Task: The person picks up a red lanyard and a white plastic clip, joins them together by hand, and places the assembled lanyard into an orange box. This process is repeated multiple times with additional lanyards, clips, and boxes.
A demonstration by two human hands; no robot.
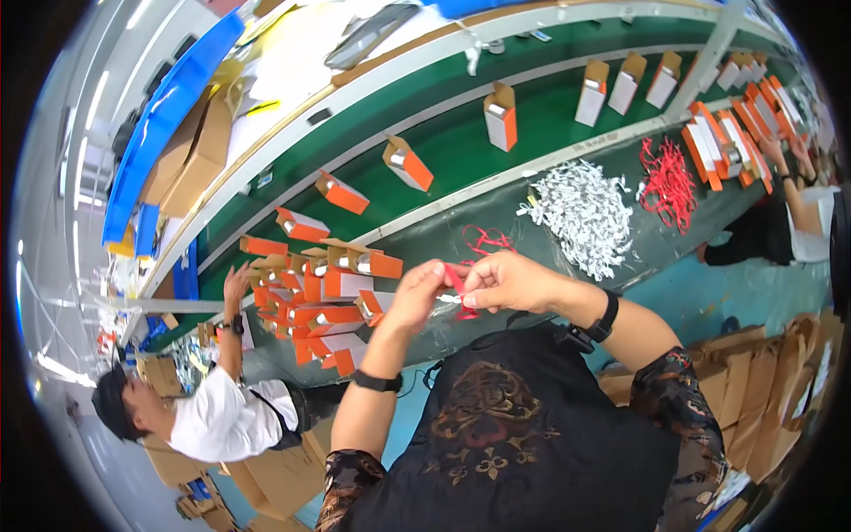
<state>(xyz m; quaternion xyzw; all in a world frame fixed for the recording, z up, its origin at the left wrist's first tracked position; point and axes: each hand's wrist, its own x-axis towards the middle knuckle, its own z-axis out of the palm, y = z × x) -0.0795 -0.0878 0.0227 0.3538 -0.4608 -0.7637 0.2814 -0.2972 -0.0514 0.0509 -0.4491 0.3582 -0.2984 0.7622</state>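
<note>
Above the worktable, in front of my chest, my left hand pinches a thin red strap between thumb and fingers. Close beside it, my right hand is closed in a pinch at a small white piece by the strap. Part of the strap hangs below my right fingertips. Whether the white piece and the strap are joined I cannot tell. Just beyond my hands lie a few loose red straps. Further right are a heap of small white pieces and a pile of red straps.
Orange and white boxes crowd the table at left. Open boxes stand spaced along the green conveyor. Co-workers stand at left and right, the right one's hands at more boxes. Cardboard lies behind me at right.
</note>
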